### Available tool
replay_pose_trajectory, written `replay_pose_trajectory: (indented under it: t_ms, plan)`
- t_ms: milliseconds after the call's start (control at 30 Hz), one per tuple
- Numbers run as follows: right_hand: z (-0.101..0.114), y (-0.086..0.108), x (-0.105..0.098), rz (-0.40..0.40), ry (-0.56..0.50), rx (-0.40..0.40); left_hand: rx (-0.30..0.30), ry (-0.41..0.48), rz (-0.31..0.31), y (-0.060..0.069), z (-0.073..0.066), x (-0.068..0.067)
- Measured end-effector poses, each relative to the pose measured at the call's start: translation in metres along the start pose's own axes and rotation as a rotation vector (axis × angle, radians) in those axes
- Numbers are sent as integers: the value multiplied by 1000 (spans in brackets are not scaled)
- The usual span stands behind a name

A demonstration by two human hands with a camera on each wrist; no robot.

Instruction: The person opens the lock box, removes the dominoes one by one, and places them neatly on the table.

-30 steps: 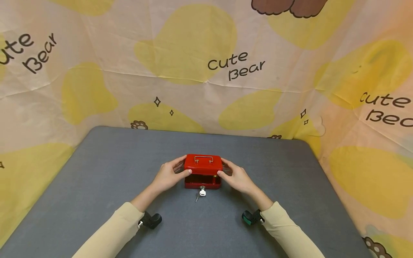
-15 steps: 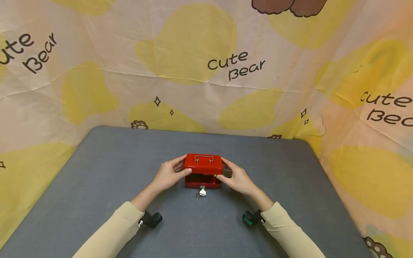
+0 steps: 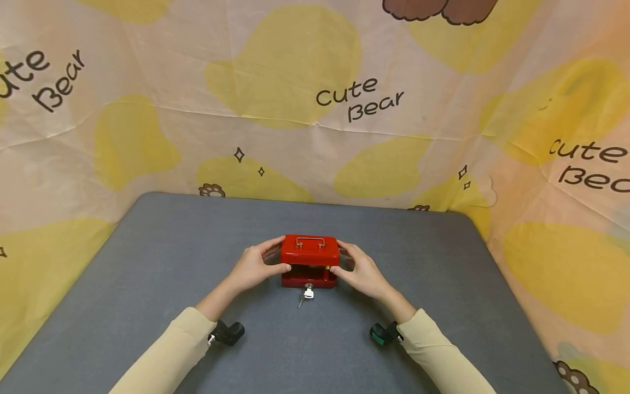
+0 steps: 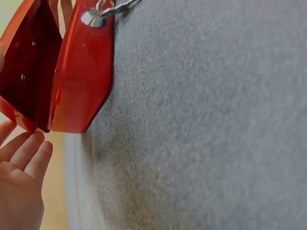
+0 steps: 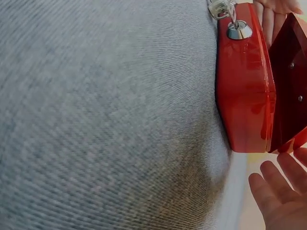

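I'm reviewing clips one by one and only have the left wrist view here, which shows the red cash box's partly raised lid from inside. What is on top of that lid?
Observer: The head view shows a metal handle fixed on top of the lid.
Operator: I see only some fingers of the right hand. Where is its thumb?
Observer: In the head view, the thumb is at the lid's front edge, near the right corner.
Operator: And what is beyond the far edge of the table? I get only a yellowish blur.
Observer: A pale backdrop with yellow patches, printed with the words "Cute Bear".
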State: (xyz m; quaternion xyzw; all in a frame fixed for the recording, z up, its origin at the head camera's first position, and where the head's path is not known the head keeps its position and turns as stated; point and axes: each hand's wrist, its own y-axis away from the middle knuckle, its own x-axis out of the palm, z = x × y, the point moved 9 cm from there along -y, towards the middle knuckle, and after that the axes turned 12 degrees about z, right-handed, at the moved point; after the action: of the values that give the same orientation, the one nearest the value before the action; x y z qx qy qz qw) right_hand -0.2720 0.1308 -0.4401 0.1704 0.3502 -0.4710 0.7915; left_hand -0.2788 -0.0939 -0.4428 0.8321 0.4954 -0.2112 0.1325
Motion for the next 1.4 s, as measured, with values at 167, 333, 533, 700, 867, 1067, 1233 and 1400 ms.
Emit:
replay_pose_trajectory:
  t_ms: [167,333,533,700,867,1067,1233,1400]
  plan:
    - [1,-1,-2,-5,-11,18,64,-16,-18,-2,-5,-5]
    - [2,-3,-5,-15,-24,39,107,-40,-45,-5,-11,-8]
    - [1,-6,-10,-44,-32,50,81,-42,-86,-7,-12,-11]
    - [2,-9,-14,-72,-50,29,51,-28,-107,-9,-12,-12]
    - [3,-13,-19,-95,-74,-6,38,-6,-134,-12,-12,-15]
    - [2,-21,-22,-105,-139,-16,65,6,-174,-16,-13,-19]
    - [-4,-25,-23,-104,-181,9,91,38,-195,-19,-13,-22]
    - [-6,-28,-25,-113,-199,20,74,24,-197,-22,-13,-23]
